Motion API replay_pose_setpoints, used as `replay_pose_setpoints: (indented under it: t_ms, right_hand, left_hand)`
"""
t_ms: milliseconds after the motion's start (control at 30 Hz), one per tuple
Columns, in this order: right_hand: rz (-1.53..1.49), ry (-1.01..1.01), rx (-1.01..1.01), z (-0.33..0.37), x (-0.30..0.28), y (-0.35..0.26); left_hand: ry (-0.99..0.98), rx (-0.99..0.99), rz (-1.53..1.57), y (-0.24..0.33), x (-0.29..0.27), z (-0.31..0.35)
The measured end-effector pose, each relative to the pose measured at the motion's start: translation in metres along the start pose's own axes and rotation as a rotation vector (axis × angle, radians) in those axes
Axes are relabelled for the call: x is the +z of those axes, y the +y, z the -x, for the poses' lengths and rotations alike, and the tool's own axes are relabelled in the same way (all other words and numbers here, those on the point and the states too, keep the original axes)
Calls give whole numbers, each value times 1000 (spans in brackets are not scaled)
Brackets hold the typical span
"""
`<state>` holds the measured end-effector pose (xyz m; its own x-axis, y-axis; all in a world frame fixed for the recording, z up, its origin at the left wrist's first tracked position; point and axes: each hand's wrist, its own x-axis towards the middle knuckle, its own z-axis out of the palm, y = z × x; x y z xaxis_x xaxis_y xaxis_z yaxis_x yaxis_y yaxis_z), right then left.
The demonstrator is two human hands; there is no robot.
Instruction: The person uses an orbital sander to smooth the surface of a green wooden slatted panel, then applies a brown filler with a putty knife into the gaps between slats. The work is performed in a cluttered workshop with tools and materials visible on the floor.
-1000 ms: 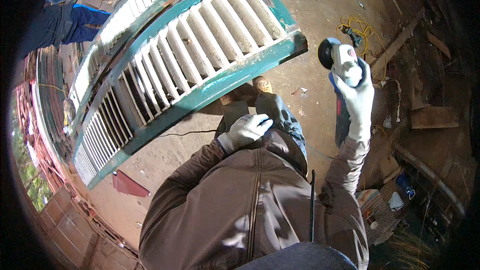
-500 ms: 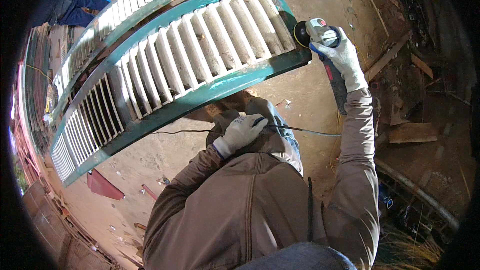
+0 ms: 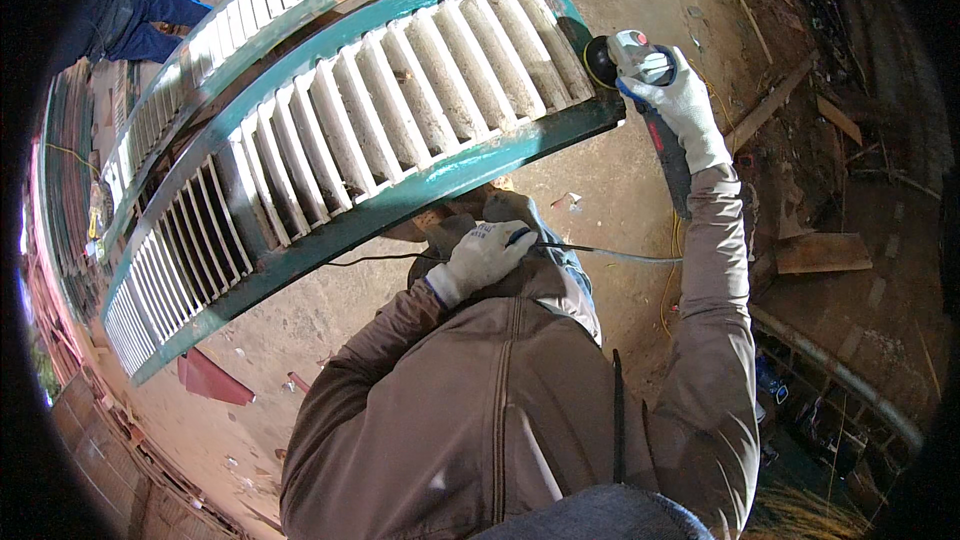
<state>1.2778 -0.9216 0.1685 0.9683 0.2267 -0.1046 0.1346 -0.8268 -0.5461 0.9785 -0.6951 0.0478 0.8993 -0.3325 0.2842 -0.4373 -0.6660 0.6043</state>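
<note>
My right hand (image 3: 685, 105), in a white glove with blue fingertips, is wrapped around an angle grinder (image 3: 635, 58). Its round dark disc (image 3: 600, 62) meets the right end of a louvered shutter (image 3: 440, 172). That shutter has a worn green frame and pale slats, with dark patches on the right end of the frame. Over my lap, my left hand (image 3: 485, 258), gloved alike, is closed with curled fingers. A thin dark cord (image 3: 610, 255) emerges on both sides of it; the grip itself is partly hidden.
Another green-framed shutter (image 3: 250, 25) lies beyond the first. At the upper left is a person's dark-clothed leg (image 3: 165, 15). Wood scraps (image 3: 822, 253) litter the ground at the right, and a dark red piece (image 3: 213, 377) lies below the shutter's left part.
The grinder and my right hand shift very slightly along the shutter's right end. My left hand stays over my lap. The whole view has tilted a little.
</note>
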Motion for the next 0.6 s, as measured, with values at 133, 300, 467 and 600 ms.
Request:
replay_pose_setpoints:
  t_ms: [133, 300, 467, 600]
  right_hand:
    - [-14, 1, 53, -5, -6, 9]
    - [10, 19, -38, -3, -3, 11]
    - [-93, -25, -3, -9, -9, 0]
    - [-695, -201, -33, 22, -21, -52]
  left_hand:
    - [-23, -49, 48, -1, -1, -2]
    - [-115, -237, 202, 10, -10, -18]
    - [-172, -550, 418, 15, -7, -17]
    - [-210, -715, 478, 24, -9, -7]
